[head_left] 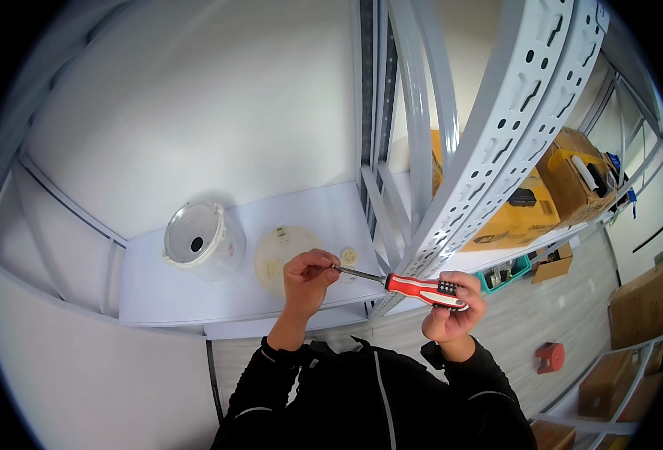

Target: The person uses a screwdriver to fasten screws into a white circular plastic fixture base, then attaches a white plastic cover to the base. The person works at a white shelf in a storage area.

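Observation:
A screwdriver [414, 288] with a red, white and black handle and a thin metal shaft is held level in front of my body. The handle end lies in my right hand [457, 311], whose fingers and thumb close round it. At the shaft's tip, my left hand [309, 276] pinches with thumb and fingers; whether a small bit sits there is too small to tell. Beyond my left hand a round translucent lid [286, 244] lies on the white shelf [159, 300]. A small pale yellow cap [349, 257] rests to its right.
A white bucket [204, 244] stands at the shelf's left. A slotted metal upright [489, 150] rises close on the right. Past it are cardboard boxes [523, 217] and a teal bin [508, 274]. A red stool [550, 358] stands on the floor.

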A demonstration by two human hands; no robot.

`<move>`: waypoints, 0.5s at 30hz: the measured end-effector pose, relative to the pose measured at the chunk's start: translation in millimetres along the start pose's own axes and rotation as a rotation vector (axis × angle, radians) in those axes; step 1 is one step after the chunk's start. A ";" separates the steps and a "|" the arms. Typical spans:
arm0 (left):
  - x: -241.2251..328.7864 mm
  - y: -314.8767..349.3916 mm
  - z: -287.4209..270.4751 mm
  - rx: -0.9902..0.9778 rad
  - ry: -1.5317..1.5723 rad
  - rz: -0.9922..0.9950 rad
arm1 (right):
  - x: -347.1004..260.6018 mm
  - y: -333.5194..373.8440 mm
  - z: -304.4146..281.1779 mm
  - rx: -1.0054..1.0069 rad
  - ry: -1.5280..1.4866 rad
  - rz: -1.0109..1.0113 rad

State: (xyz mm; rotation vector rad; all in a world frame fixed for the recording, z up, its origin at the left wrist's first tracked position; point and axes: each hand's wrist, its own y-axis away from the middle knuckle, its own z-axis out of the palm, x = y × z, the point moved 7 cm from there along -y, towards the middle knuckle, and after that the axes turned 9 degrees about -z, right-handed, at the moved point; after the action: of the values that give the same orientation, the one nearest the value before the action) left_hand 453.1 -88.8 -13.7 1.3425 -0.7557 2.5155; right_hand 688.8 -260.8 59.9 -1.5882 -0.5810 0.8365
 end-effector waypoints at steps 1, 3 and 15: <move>0.8 0.2 1.2 -0.001 0.006 0.012 | 0.8 -0.2 0.5 -0.013 -0.015 0.005; -2.4 -1.2 -2.4 0.025 0.062 0.007 | 3.8 -1.0 1.5 -0.040 -0.047 0.015; -3.7 -5.9 -27.7 -0.105 0.026 -0.124 | 22.3 -13.6 19.0 -0.210 -0.286 0.319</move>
State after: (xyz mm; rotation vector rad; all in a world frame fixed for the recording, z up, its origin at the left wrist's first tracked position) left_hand 437.6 -69.2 -27.4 1.2783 -0.7630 2.3590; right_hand 688.9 -229.5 67.9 -1.7944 -0.6428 1.2912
